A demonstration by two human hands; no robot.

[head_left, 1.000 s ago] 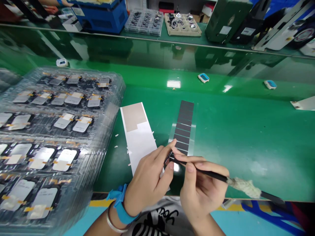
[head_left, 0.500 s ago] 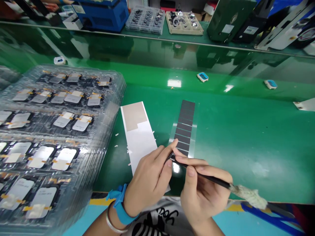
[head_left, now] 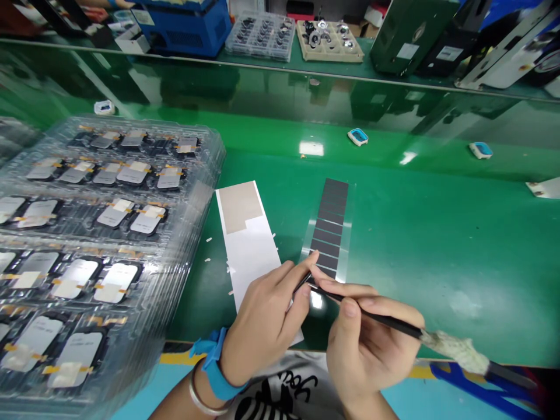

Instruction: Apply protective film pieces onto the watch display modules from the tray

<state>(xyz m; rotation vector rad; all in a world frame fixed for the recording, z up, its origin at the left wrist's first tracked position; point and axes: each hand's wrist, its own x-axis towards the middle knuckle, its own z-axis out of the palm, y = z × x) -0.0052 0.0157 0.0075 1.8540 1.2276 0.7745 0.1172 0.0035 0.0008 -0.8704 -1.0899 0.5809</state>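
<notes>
My left hand [head_left: 271, 306], a blue strap at its wrist, pinches a small dark piece [head_left: 301, 282] between thumb and forefinger. In my right hand [head_left: 376, 344] lies a slim black tool [head_left: 389, 319], wrapped toward its rear in pale material. Its tip meets the dark piece at my left fingertips; the exact contact is hidden. Just beyond the fingers, a clear sheet carries a column of black rectangular stickers [head_left: 329, 224]. Partly under my left hand is a white backing sheet [head_left: 251, 256] with a beige patch at its far end.
Stacked clear plastic trays [head_left: 175, 245] at left hold several small screen modules [head_left: 116, 281]. Small watch-like cases [head_left: 359, 137] sit toward the back of the green table [head_left: 437, 245]. On the shelf behind are a blue machine [head_left: 184, 26] and a compartment box [head_left: 330, 49].
My right hand has shifted slightly right and the tool has drawn back with it, showing more of its rear end. The left hand keeps its pinch nearly in place.
</notes>
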